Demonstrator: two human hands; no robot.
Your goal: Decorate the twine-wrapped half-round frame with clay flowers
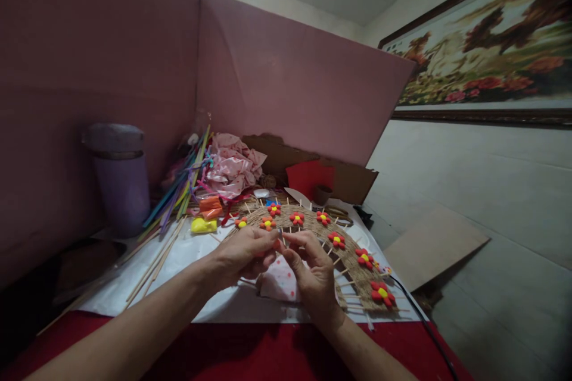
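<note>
A white sheet [100, 286] is spreading beneath my grip, and a twine-wrapped arch [309, 212] is curving just beyond it and round to its right. My left grip [248, 253] and right grip [315, 271] are meeting above a polka-dotted pad [277, 283], with a small red piece [277, 246] sitting between the fingertips. The left is clamping it; the right is resting thumb and forefinger at its edge, and I cannot tell whether they are clamping it too.

As I am judging it, the piece is looking soft, so light, even pressure is serving best: one grip steadying, the other working the edge. Keeping both wrists low and clear of the arch is sparing its decorations.

Counting down by size: two pink panels [308, 77] are standing behind my grip, one purple tumbler [121, 187] is standing far to its left, and one arch and one pad are lying close by. Two packets, an orange one [211, 207] and a yellow one [204, 225], are lying left of it. Eight flowers [336, 240] are dotting the arch, six looking red and two orange. I am seeing one small red piece.
</note>
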